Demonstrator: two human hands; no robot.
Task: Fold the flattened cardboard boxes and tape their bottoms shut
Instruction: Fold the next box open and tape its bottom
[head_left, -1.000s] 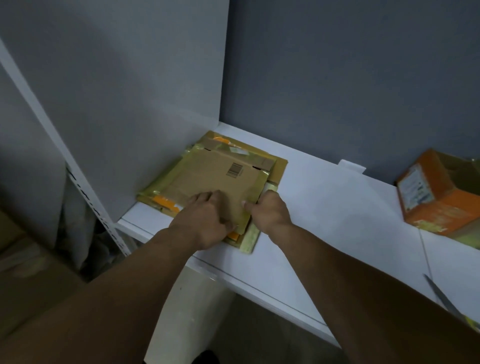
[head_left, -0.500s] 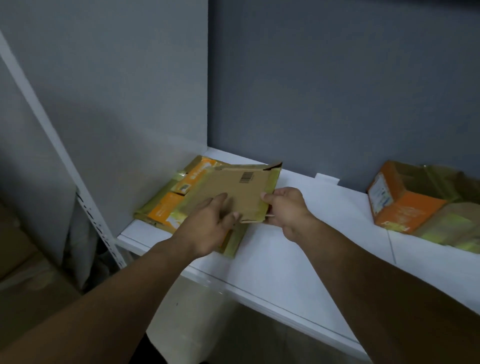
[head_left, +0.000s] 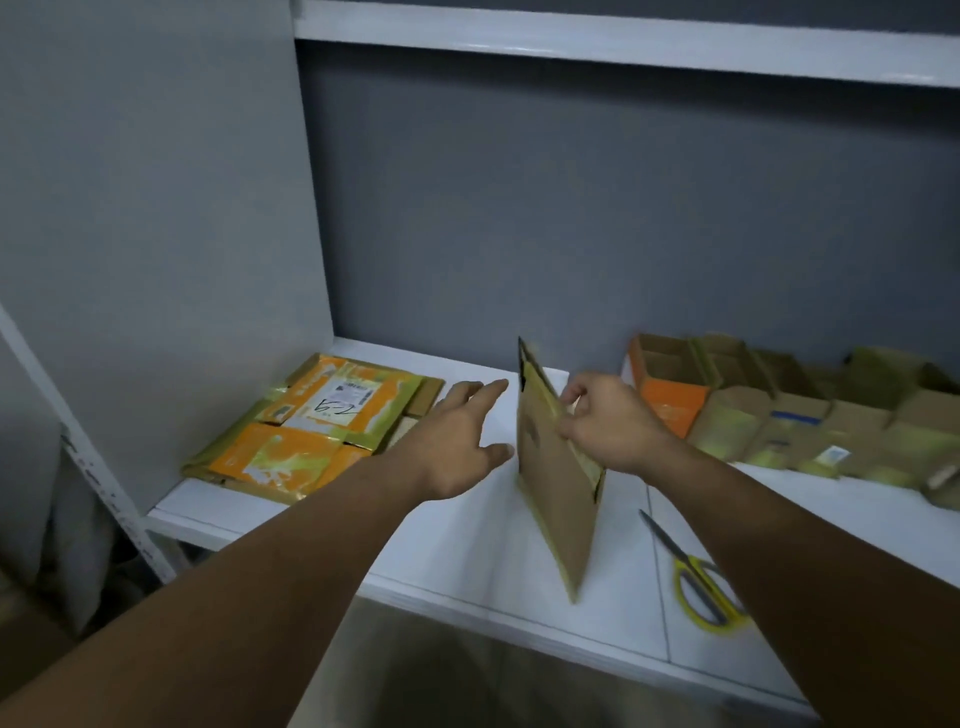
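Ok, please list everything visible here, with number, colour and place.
flattened box: one, brown, centre, held on edge
stack of flattened boxes: one, orange and yellow-green, shelf left
folded boxes: several, brown and orange, row at right
scissors: one pair, yellow handles, shelf front right
shelf: one, white, beneath these things
left hand: open, left of the flattened box
right hand: grips the flattened box

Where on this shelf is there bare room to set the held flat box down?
Bare shelf lies between the stack of flattened boxes and the held flat box, below the left hand, to the front edge. A narrower strip runs between that box and the scissors. Crowded: the folded boxes along the right back.
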